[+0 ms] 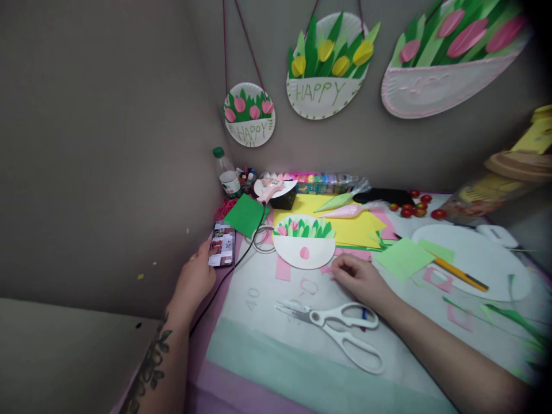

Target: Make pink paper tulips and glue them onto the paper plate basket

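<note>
On the counter [241, 394], the scissors [317, 317] lie before the paper-plate flower basket [293, 253]. Left of the basket, the phone [227, 246] lies under the left hand [196, 279]; the right hand [356, 279] is at its right. Behind it, piping bags [347, 211] rest on paper sheets [308, 203]. The bottle [228, 179] stands back left, tomatoes [406, 212] back right beside the jar [472, 198]. Three more plate baskets [325, 98] hang behind.

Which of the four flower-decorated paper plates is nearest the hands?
The paper plate lying beside the right hand, with one pink petal on its front: the only one not on the wall.
</note>
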The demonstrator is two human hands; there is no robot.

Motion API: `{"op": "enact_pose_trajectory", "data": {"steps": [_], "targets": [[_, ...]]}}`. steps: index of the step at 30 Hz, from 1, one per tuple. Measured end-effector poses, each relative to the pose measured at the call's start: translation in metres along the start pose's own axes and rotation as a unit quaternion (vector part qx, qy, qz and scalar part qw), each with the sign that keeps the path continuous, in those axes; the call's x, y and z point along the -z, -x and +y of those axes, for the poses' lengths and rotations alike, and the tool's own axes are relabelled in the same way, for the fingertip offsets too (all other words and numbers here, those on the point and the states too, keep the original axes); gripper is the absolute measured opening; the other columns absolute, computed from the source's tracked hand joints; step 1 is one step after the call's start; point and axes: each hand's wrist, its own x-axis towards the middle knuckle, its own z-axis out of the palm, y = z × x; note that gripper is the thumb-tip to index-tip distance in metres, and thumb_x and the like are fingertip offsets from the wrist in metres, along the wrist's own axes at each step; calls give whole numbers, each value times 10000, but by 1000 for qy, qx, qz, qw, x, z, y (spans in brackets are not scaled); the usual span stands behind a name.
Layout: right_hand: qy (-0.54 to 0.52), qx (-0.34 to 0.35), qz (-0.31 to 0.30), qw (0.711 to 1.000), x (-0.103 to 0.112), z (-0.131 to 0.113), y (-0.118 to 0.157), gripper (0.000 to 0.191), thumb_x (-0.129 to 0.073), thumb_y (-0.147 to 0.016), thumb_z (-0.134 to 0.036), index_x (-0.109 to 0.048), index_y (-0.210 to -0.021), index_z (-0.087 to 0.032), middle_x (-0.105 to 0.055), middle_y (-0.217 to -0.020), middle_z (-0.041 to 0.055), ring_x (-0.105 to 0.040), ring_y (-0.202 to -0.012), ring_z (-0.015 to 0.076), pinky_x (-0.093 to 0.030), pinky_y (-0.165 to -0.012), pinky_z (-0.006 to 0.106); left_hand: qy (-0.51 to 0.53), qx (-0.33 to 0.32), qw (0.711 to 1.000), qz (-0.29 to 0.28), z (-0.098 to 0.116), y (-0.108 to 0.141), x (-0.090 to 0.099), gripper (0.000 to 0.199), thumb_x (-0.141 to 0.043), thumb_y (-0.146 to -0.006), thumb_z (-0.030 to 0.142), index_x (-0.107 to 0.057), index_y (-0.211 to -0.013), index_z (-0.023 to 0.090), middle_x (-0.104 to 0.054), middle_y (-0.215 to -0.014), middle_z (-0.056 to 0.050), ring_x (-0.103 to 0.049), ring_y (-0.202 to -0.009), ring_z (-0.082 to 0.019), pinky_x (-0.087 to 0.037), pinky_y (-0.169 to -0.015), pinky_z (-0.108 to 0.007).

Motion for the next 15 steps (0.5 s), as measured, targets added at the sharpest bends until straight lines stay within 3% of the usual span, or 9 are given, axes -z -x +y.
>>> {"op": "enact_pose_trajectory", "data": {"steps": [4, 10, 15], "targets": [[-1, 3, 0, 1000, 0, 0, 0, 176, -491, -774, -330, -540, -678, -192, -585, -679, 22, -525, -619, 167, -409, -581, 281, -15, 2, 1000, -4, 3, -3, -3, 650, -382, -743, 11, -331, -1374, 161, -623, -1252, -92, -562, -1156, -245, -460, -923, -362], [2, 7, 3, 1000, 1, -1, 0, 167, -498, -773, -320, -543, -674, -192, -592, -673, 23, -526, -616, 167, -415, -580, 281, -13, -55, 998, -35, 8, -13, -12, 684, -374, -721, -30, -319, -1390, 107, -570, -1322, -97, -437, -1296, -231, -371, -1044, -355], [3, 6, 2, 1000, 1, -1, -1, 167, -502, -764, -320, -546, -664, -194, -594, -664, 23, -526, -608, 168, -411, -569, 280, 27, -36, 999, 23, 4, -13, -8, 688, -380, -707, -42, -331, -1375, 118, -592, -1290, -102, -480, -1258, -198, -388, -1035, -334]]}}
